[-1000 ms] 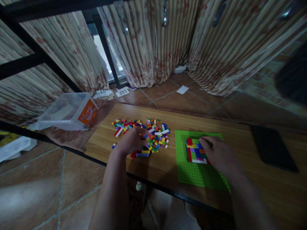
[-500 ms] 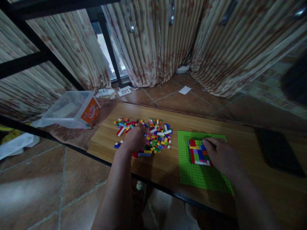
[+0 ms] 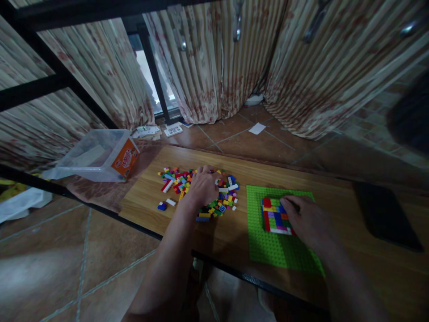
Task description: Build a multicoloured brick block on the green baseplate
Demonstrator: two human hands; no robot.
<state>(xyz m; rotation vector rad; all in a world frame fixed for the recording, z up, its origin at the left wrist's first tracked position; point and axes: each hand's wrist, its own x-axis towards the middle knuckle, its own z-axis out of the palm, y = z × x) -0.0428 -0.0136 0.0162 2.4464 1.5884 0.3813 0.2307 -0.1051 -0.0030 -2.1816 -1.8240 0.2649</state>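
Over the heap of small coloured toy bricks [image 3: 182, 181] is my left hand [image 3: 203, 185], its back toward me. Its fingers reach down among the bricks, slightly apart; the tips are hidden, and no brick shows in its grasp. My right hand [image 3: 303, 217] rests at the right side of a flat multicoloured brick build [image 3: 276, 219], thumb and fingers closed on its edge and covering that side. Red, yellow, blue, purple, green and white bricks show on the build. Beneath it lies a green studded baseplate [image 3: 264, 250].
On the left stands a clear plastic bin [image 3: 90, 154] with an orange label. A dark flat object [image 3: 385, 214] lies at the right of the wooden table [image 3: 221, 243]. A blue brick [image 3: 162, 206] and a white brick [image 3: 171, 202] lie apart from the heap. Curtains hang behind.
My left hand has moved rightward and slightly away from me across the heap, uncovering bricks on its left. My right hand stays at the brick build.
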